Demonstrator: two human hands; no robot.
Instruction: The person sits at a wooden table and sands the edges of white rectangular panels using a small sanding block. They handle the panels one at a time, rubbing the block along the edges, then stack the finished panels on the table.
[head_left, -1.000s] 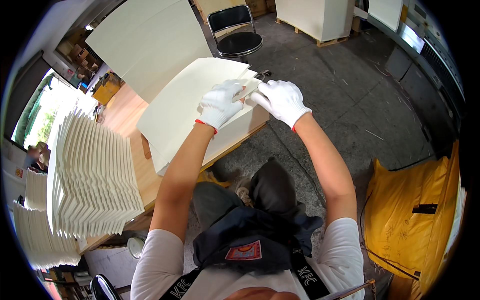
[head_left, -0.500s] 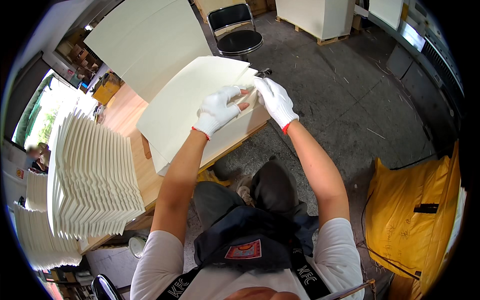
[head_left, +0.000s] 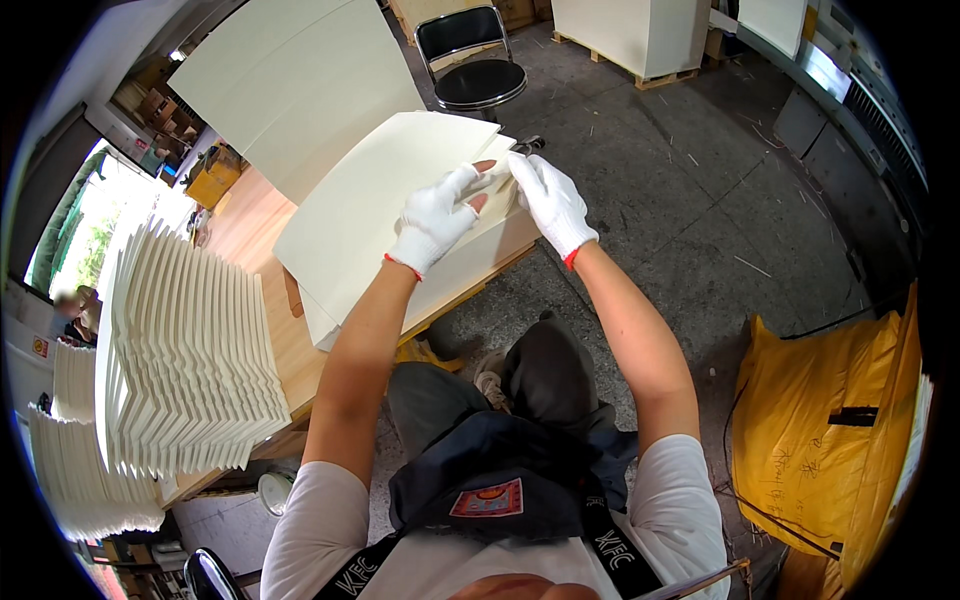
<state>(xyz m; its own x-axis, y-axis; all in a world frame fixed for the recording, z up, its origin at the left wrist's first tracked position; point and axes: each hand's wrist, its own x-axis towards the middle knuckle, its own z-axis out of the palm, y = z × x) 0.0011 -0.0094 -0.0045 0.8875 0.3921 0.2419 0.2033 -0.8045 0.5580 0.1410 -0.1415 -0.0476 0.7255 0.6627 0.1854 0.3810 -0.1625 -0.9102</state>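
A thick stack of large white paper sheets (head_left: 370, 190) lies on the wooden table, its upper sheets fanned a little out of line at the right corner. Over that corner rests my left hand (head_left: 432, 222) in a white glove with bare thumb and forefinger tips; those fingers are spread apart on the top sheets. My right hand (head_left: 553, 205), also gloved in white, has its fingers together around the lifted edges at the stack's right side. Its thumb is hidden, and how many sheets it pinches cannot be seen.
Folded white sheets stand in a wavy pile (head_left: 195, 350) on the wooden table (head_left: 240, 215) at left. A large pale board (head_left: 300, 90) rises behind the stack. A black chair (head_left: 480, 85) stands beyond, a yellow-covered bundle (head_left: 810, 430) at right, and a pallet stack (head_left: 630, 40) farther back.
My left thumb and forefinger have moved slightly up and away from me over the sheets and spread wider. My right hand stays at the stack's right edge.
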